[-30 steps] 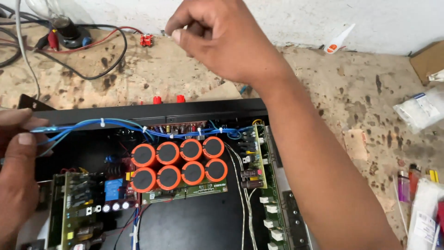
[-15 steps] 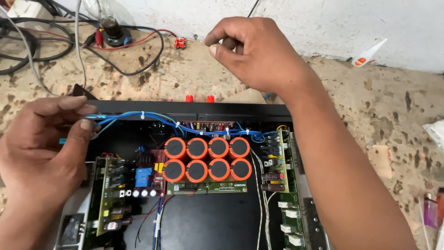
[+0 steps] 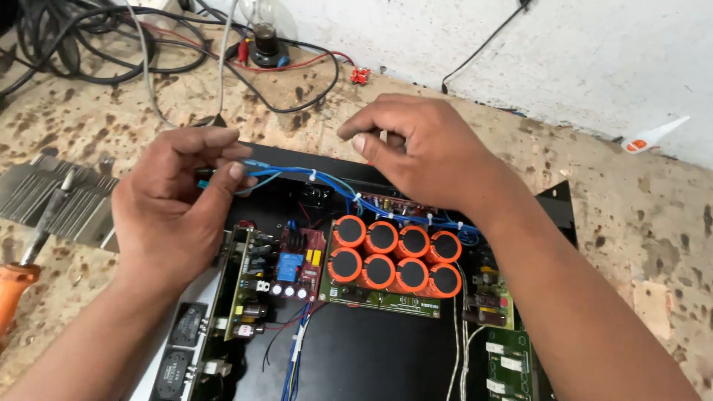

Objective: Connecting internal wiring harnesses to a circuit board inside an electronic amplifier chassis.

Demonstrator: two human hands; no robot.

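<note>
Hands [image 3: 174,204] pinch blue wires [image 3: 297,173] (amplifier).

R hand [image 3: 431,152]: small pale item at fingertips mostly hidden, kind unclear | L hand [image 3: 174,204]: covers blue wire [image 3: 297,172] end | chassis [image 3: 553,204]: cut off at bottom edge | orange-handled tool [image 3: 13,286]: cut off at L edge

Orange capacitors [image 3: 394,256] with black tops, blue wires [image 3: 297,173], black chassis [image 3: 371,356] (brown-speckled bench [image 3: 631,223]).
</note>
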